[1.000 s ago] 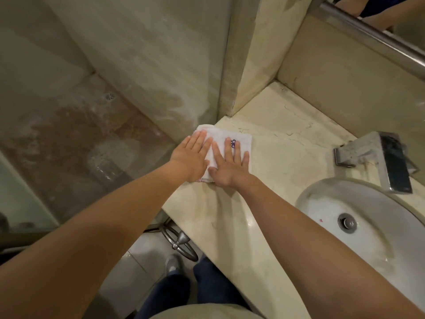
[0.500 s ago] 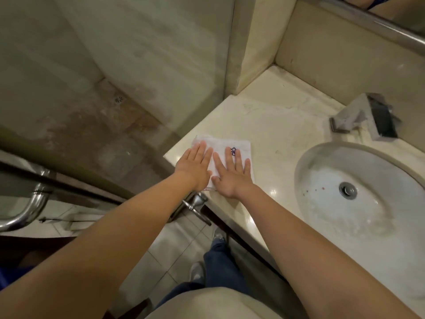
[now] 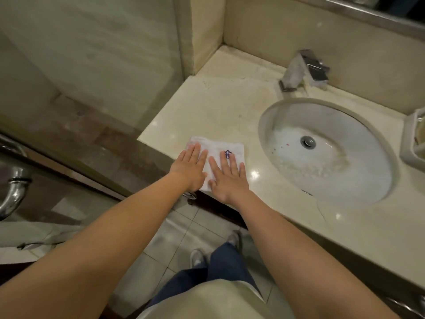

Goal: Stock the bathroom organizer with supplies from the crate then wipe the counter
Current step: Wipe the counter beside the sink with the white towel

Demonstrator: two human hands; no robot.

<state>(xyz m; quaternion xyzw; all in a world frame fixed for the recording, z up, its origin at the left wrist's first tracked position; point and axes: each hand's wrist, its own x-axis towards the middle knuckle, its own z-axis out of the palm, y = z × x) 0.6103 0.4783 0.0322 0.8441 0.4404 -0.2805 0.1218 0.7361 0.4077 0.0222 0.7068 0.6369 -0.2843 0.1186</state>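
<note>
A folded white cloth (image 3: 216, 148) with a small blue mark lies at the front edge of the beige marble counter (image 3: 220, 107), left of the sink. My left hand (image 3: 189, 168) and my right hand (image 3: 228, 178) lie side by side on it, fingers straight, pressing it flat against the counter. Part of a pale organizer (image 3: 412, 139) shows at the right edge of the view; its contents are hard to make out.
A round white sink (image 3: 285, 116) with a metal drain is sunk into the counter, with a chrome faucet (image 3: 303, 70) behind it. A glass shower partition (image 3: 92, 77) stands at the left with a chrome handle (image 3: 13, 194). Tiled floor lies below.
Both hands have dragged the cloth from near the back corner toward the counter's front edge. The view has shifted, showing more of the sink.
</note>
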